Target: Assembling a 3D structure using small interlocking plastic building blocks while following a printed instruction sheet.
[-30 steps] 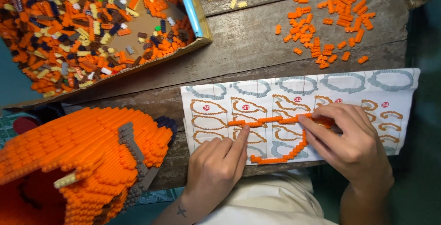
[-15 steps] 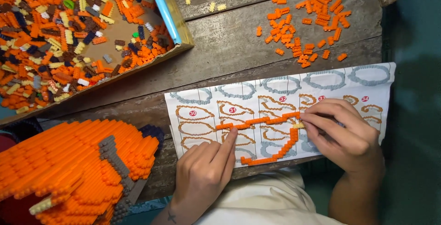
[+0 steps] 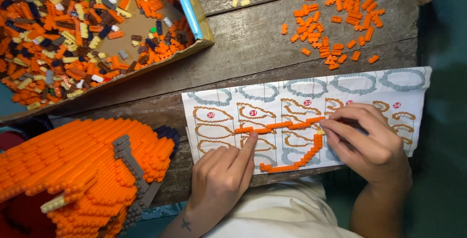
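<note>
On the picture sheet point(image 3: 301, 97), the left hand point(image 3: 219, 179) presses one finger on the half-made orange brick strip point(image 3: 287, 126), the right hand point(image 3: 369, 143) pinches its corner, loose bricks point(image 3: 340, 24) wait above

Both hands point(image 3: 219, 179) on orange brick strip point(image 3: 287, 125)

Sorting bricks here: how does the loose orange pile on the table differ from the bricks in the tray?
The loose orange pile is almost all one colour; the tray holds orange mixed with yellow, dark, white and a few green bricks. The pile is small and lies scattered on the bare wooden table; the tray's bricks are far more numerous and kept in by a raised rim. Both are small unjoined bricks, away from both hands.
</note>
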